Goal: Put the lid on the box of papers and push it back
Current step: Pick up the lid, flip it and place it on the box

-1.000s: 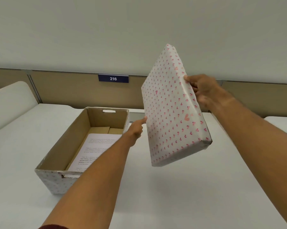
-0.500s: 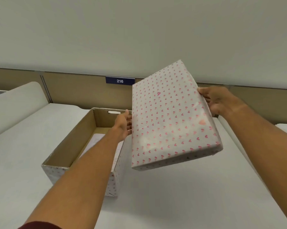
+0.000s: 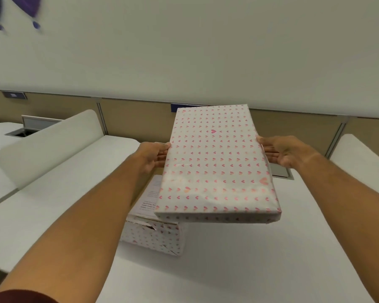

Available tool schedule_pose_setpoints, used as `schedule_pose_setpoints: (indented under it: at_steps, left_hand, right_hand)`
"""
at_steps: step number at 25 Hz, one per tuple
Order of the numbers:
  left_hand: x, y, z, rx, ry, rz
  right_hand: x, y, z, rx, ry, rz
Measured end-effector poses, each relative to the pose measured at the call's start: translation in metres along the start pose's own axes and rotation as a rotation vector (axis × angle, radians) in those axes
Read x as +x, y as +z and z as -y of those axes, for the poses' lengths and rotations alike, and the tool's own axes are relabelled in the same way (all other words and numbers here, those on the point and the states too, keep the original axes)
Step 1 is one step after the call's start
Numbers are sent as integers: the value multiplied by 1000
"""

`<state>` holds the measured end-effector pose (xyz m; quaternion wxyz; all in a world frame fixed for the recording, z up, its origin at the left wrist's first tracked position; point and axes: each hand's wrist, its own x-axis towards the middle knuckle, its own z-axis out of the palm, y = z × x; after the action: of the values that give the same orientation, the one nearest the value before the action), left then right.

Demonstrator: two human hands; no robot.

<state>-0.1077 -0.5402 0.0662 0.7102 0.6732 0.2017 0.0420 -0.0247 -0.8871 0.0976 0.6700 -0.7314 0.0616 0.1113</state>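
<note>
Both hands clamp the lid (image 3: 217, 165) flat between their palms, left hand (image 3: 154, 157) pressed to its left long edge and right hand (image 3: 281, 153) to its right, fingers extended along the sides, probably so it stays level and can be lowered squarely. Below the lid and offset toward its left near corner sits the box (image 3: 153, 236) on the white table (image 3: 227, 270), its torn near wall and a strip of printed papers (image 3: 150, 199) showing. Most of the box opening and its far end are hidden behind the lid, so alignment is hard to judge
</note>
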Motion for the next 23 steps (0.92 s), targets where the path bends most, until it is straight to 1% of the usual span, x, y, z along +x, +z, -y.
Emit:
schedule_pose_setpoints:
  at_steps: [4, 7, 11, 14, 19, 23]
  left_hand:
    - [16, -42, -6, 50, 0, -53]
    - [37, -78, -6, 100, -50, -75]
    - [72, -126, -4, 118, -104, -64]
    - [98, -153, -3, 128, -137, -48]
    - [125, -172, 10, 184, -186, 12]
    - [134, -173, 26, 207, -215, 56]
  right_hand:
    - [12, 44, -7, -7, 26, 14]
    - [18, 82, -14, -14, 51, 11]
    - [26, 134, -23, -32, 92, -12]
    - [32, 168, -30, -57, 125, -68]
    - [33, 197, -46, -100, 182, -135]
    - [31, 203, -59, -133, 225, -181]
